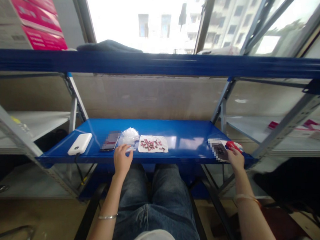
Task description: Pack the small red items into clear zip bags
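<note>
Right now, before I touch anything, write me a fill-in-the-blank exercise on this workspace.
1. The hand nearest the pile of clear plastic is the person's ____ one.
2. The person's right hand is at an object coloured ____ and white.
3. In the picture, the small reddish pieces lie to the ____ of that pile.
4. The rounded device near the shelf's left end is coloured ____.

Missing words: left; red; right; white.

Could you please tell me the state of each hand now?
Left hand: partly curled at clear plastic; grip unclear.
Right hand: touching a red-and-white item; grip cannot be told.
</note>
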Tool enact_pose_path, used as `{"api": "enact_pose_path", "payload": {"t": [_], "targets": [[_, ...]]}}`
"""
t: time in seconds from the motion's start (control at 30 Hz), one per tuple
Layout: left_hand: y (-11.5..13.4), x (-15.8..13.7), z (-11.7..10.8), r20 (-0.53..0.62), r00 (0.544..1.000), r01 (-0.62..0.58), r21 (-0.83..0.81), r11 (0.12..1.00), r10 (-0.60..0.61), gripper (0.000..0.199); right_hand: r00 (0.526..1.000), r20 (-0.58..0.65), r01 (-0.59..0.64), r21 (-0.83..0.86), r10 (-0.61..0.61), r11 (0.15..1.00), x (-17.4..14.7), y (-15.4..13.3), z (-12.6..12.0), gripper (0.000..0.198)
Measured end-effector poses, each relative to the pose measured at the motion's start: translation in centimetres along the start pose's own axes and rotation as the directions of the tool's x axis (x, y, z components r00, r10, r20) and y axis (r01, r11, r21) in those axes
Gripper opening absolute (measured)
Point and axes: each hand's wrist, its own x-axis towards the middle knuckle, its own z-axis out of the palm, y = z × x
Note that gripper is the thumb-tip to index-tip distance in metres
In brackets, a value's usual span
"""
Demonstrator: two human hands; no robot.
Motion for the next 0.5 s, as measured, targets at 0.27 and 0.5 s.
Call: {"api": "enact_pose_path", "payload": {"t": [0.27,0.5], "targets": [[-2.1,0.1,0.0,0.196,0.951,0.236,0.048,0.971,-0.241,0.030,0.967,-0.037,-0.234,0.276,0.253,0.932,-1.1,-1.1,-0.9,0.050],[-2.5,0.6,0.2,0.216,0.960,0.174,0.036,0.984,-0.178,0.026,0.969,-0.043,-0.226,0.259,0.245,0.939,-1.1,-1.1,-1.0,0.044]]}}
